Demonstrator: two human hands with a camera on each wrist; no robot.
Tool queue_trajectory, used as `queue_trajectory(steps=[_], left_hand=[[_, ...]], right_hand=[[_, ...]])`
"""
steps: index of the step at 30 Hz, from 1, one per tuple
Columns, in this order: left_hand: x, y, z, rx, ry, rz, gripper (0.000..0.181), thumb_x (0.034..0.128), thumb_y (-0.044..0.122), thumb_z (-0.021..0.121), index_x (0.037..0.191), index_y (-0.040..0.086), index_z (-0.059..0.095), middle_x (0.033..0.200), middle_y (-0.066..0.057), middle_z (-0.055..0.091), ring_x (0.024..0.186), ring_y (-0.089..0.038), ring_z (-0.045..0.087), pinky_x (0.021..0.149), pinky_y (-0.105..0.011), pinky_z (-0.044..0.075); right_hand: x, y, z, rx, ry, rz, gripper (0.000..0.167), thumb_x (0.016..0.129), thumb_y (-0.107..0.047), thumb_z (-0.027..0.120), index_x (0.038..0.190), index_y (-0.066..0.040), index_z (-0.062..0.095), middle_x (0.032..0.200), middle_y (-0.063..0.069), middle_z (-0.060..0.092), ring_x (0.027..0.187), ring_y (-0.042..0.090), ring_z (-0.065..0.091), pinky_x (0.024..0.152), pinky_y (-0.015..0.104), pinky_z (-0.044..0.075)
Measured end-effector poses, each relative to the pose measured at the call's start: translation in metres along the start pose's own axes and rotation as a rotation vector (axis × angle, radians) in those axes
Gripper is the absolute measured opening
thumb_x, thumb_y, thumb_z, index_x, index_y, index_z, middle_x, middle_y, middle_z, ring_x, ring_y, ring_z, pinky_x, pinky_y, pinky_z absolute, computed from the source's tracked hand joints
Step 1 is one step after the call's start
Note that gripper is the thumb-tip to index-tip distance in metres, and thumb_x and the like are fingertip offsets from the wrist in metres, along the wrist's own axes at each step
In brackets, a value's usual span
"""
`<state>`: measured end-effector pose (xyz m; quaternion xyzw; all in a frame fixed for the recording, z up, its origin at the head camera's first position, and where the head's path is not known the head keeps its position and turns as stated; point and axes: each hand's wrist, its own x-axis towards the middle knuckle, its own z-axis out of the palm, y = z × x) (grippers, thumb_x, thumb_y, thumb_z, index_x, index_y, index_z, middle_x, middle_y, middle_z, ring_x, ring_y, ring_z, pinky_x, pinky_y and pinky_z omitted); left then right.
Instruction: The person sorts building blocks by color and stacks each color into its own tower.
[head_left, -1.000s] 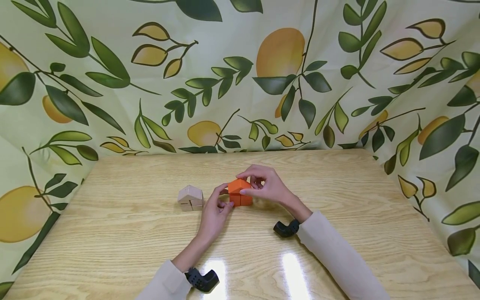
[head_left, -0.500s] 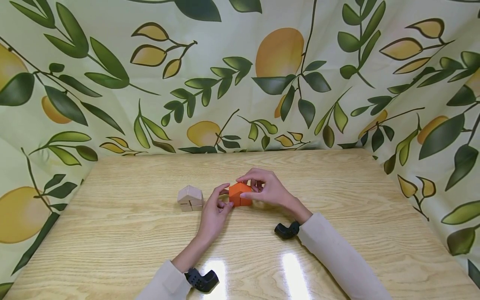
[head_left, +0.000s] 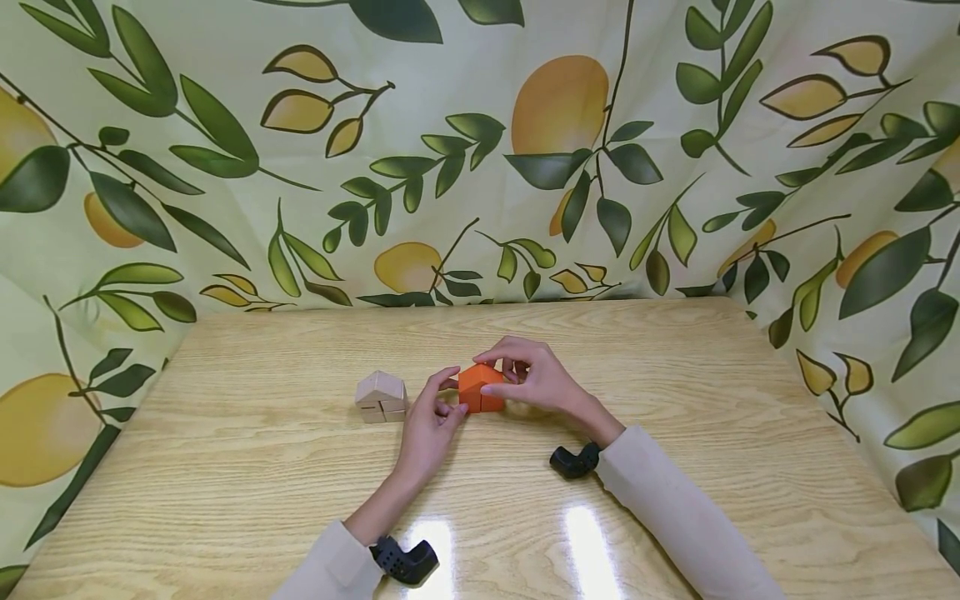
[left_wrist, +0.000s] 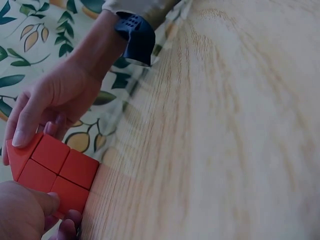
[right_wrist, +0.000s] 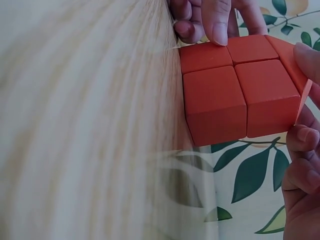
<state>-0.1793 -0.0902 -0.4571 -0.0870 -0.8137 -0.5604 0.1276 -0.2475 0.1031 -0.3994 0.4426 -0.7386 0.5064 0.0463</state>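
Orange cubes (right_wrist: 215, 95), stacked two wide and two high, stand upright on the wooden table with an orange triangular block (left_wrist: 22, 156) lying on top like a roof. My right hand (head_left: 545, 381) pinches that triangular block, thumb on the near side and a finger over the far side. On the left, my left hand (head_left: 426, 433) steadies the cubes between thumb and fingers, low on the stack. Left of that hand stands a similar little house of pale wooden blocks (head_left: 381, 398), with no hand touching it.
The wood-grain table (head_left: 247, 483) shows two bright light reflections near its front. A leaf-and-fruit patterned cloth (head_left: 450, 192) rises behind it and at both sides. Each wrist wears a black device, such as the right wrist's camera mount (head_left: 573, 460).
One second ago the orange triangular block sat higher and slightly askew. My right hand has lowered it onto the cubes. My left hand and the pale blocks stay put.
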Motion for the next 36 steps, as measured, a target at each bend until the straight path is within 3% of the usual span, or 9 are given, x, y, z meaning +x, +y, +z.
queue_trajectory(steps=[25,36], left_hand=[[-0.0007,0.0004,-0.0003,0.004,0.0,-0.019,0.055,0.0859,-0.005,0.067,0.134,0.018,0.051,0.119,-0.008,0.06,0.068,-0.015,0.055,0.057,-0.024,0.044],[-0.0003,-0.0028,0.0019,-0.012,0.017,0.004,0.057,0.0836,-0.006,0.069,0.135,0.012,0.049,0.119,-0.01,0.059,0.068,-0.015,0.057,0.058,-0.023,0.045]], right_hand=[[0.0002,-0.0006,-0.0002,-0.007,0.0,-0.015,0.036,0.073,0.001,0.081,0.107,0.001,0.069,0.084,0.014,0.062,0.055,0.035,0.046,0.048,0.045,0.035],[-0.0019,-0.004,-0.0097,-0.03,-0.014,0.036,0.045,0.076,0.003,0.076,0.119,0.004,0.061,0.097,0.014,0.061,0.054,0.029,0.045,0.047,0.029,0.034]])
